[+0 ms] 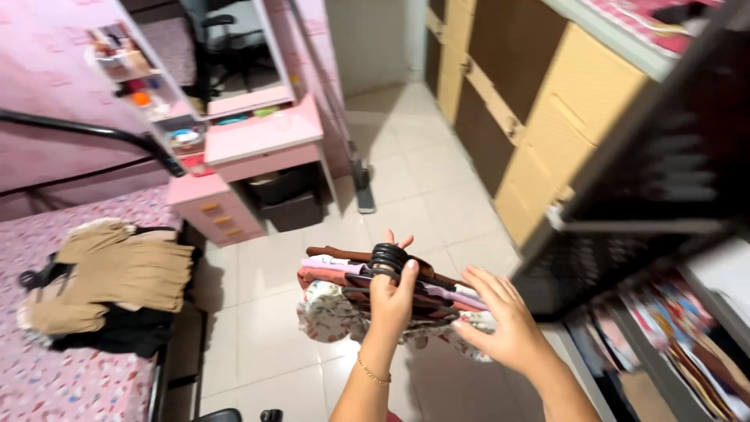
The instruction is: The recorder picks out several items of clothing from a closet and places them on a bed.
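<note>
Left hand [391, 293] at lower centre has its fingers clamped round a bunch of black hanger hooks [388, 256], so the stacked clothes [344, 309] hang together. Right hand [504, 324], fingers spread, steadies the bundle's side. Further off, upper left, sit the pink desk [262, 141] and the bed [70, 383] with folded tan clothing [117, 277].

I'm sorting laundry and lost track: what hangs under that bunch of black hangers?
Under the black hangers gripped by the left hand hang brown, pink and floral garments. The right hand touches them; inner layers are covered.
</note>
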